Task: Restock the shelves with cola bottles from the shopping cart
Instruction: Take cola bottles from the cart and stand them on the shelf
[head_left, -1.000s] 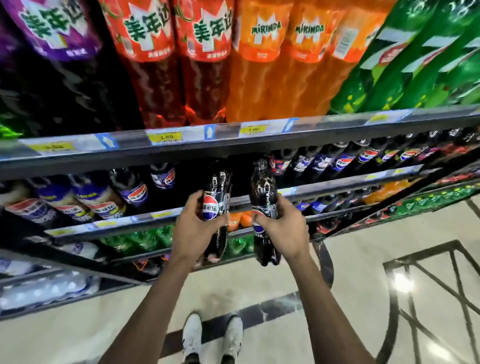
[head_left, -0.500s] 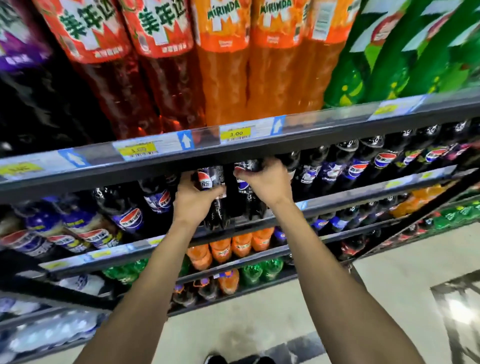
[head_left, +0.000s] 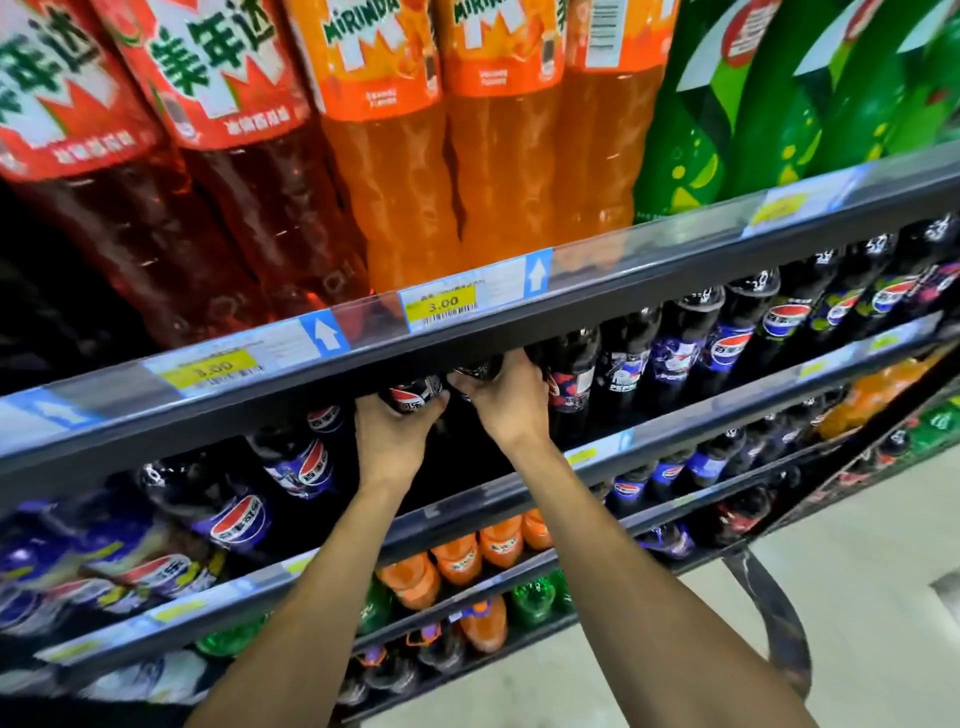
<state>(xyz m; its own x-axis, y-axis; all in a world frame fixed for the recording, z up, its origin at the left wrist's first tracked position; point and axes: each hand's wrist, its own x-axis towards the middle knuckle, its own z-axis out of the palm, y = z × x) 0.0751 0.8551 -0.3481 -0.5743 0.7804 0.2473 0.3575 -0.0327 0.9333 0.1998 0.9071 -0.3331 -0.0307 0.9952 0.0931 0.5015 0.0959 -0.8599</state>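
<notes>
Left bottle: dark plastic cola bottle with red-white-blue label (head_left: 415, 397), in the shelf gap under the grey shelf edge (head_left: 519, 332).
Right bottle: second dark cola bottle (head_left: 475, 370), mostly hidden.
Left hand (head_left: 392, 441): fingers wrapped around its bottle's body.
Right hand (head_left: 506, 402): fingers closed over the other.
Handling: likely full — weighty, stiff, smooth; grip mid-body.
Neighbours: shelved cola bottles (head_left: 675, 358) just beside.

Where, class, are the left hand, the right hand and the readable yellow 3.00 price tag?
left hand (head_left: 392, 439): head view, back of the hand.
right hand (head_left: 506, 397): head view, back of the hand.
yellow price tag (head_left: 440, 304): head view, its printed middle.
</notes>
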